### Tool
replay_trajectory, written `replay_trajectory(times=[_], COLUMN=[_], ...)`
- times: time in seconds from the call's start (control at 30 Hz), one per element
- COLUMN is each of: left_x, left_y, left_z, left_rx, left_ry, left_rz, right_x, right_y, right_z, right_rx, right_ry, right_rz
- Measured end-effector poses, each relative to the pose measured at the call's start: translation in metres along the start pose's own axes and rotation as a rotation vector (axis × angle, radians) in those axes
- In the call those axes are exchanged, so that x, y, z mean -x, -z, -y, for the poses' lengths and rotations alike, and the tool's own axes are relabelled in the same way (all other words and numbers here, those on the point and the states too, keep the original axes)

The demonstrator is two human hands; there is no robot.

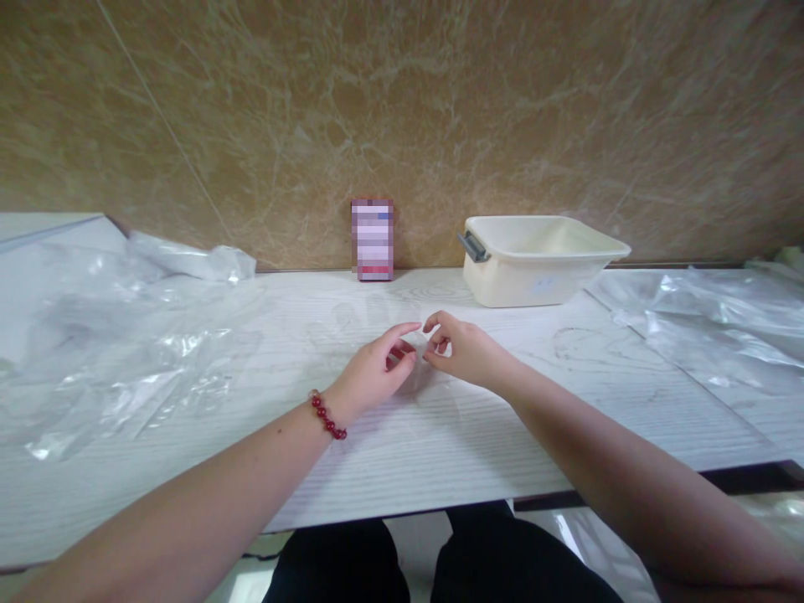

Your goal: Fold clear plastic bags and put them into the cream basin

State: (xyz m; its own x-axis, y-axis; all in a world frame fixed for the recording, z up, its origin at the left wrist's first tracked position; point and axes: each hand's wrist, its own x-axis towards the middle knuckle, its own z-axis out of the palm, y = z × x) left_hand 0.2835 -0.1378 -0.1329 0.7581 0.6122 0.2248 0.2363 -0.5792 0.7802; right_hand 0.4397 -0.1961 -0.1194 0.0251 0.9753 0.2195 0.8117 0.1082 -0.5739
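1. Two bare hands, L hand (368, 377) & R hand (468, 347), close tog. over white wood-grain tabletop (339, 477), fingertips nearly meeting.
2. L grip: index stretched out, thumb below, moderate gap btwn. R grip: index & thumb curved toward each other, narrower gap. Held in either? Cannot tell; anything thin & see-through too faint to make out.
3. Nearest to fingers: faint clear plastic film (345, 314), poss. a bag, flat on tabletop just beyond L hand. Edges hard to read vs. pale surface.
4. For fine fingertip work, prob. best: pinch lightly w/ thumb & index only, find edge by feel, pull evenly both sides to avoid tearing or creasing.
5. Cream plastic bin (515, 285) w/ grey latch handle (472, 247): beyond R hand, nr wall, apart from fingers.
6. Smartphone (375, 239) upright vs. brown marbled wall (377, 100); screen pixelated, unreadable.
7. Crumpled clear plastic sheeting (126, 335) off to L, more crumpled clear plastic (722, 318) off to R. Could snag if elbows swing wide.
8. Red bead bracelet (327, 414) on L wrist: might catch on film.
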Motion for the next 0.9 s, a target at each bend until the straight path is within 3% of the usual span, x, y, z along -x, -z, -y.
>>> replay_trajectory(times=[0.27, 0.4, 0.5, 0.63, 0.9], left_x=[-0.001, -0.002, -0.002, -0.002, -0.002], left_y=[0.002, 0.005, 0.006, 0.006, 0.005], left_z=[-0.005, -0.001, 0.003, 0.006, 0.009], left_rx=[-0.152, -0.259, -0.327, -0.356, -0.384], left_ry=[-0.044, 0.005, 0.042, 0.052, 0.071], left_rz=[0.012, -0.016, -0.044, -0.046, -0.051], right_x=[0.0, -0.002, -0.004, -0.005, -0.005], right_y=[-0.001, 0.01, 0.018, 0.022, 0.016], right_z=[0.004, 0.0, -0.006, -0.012, -0.013], right_rx=[-0.026, -0.085, 0.026, 0.182, 0.262], right_ry=[-0.018, -0.009, -0.027, 0.013, 0.06], right_rz=[0.086, 0.131, 0.119, 0.208, 0.315])
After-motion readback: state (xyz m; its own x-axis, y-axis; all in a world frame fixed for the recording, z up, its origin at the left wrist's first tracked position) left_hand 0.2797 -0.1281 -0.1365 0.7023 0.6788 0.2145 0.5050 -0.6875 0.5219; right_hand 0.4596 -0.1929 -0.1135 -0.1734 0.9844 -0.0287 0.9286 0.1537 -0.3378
